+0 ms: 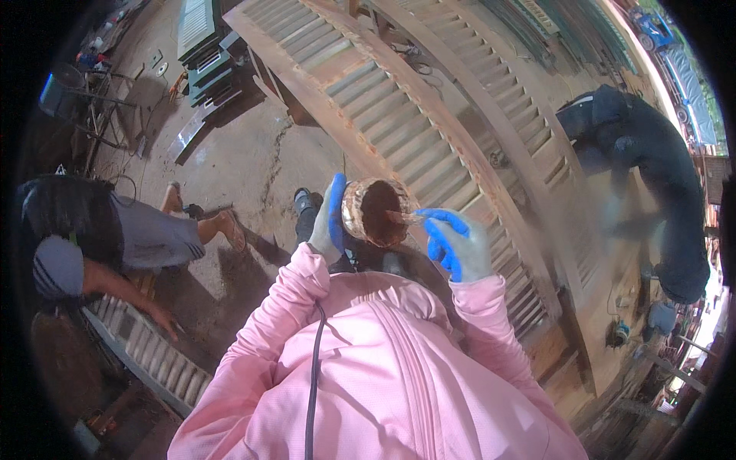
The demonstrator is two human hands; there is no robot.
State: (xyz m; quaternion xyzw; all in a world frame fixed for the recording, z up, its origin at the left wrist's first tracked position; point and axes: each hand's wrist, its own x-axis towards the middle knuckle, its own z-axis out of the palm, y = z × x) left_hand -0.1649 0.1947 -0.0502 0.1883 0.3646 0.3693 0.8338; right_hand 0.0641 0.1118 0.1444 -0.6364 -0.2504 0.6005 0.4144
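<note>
In front of my chest, my left hand [330,220], in a grey glove with blue fingers, is closed around the side of a round can [355,208]. Its outside is crusted with brown and whitish smears, and its mouth tilts toward me, showing a dark brown inside. My right hand [462,247], gloved alike, pinches a thin, flat, brown-smeared tool [406,218]; the tool's far end reaches into the can's mouth, and its exact kind is unclear. Just beyond the can lies a long louvered wooden shutter [399,126] with brown patches along its frame.
A second louvered shutter [506,92] lies to the right, where a person in dark clothes [636,169] bends over. At left, another person [153,230] reaches toward a louvered panel [149,345]. Stacked panels [201,54] stand at the far left on the concrete floor [257,149].
</note>
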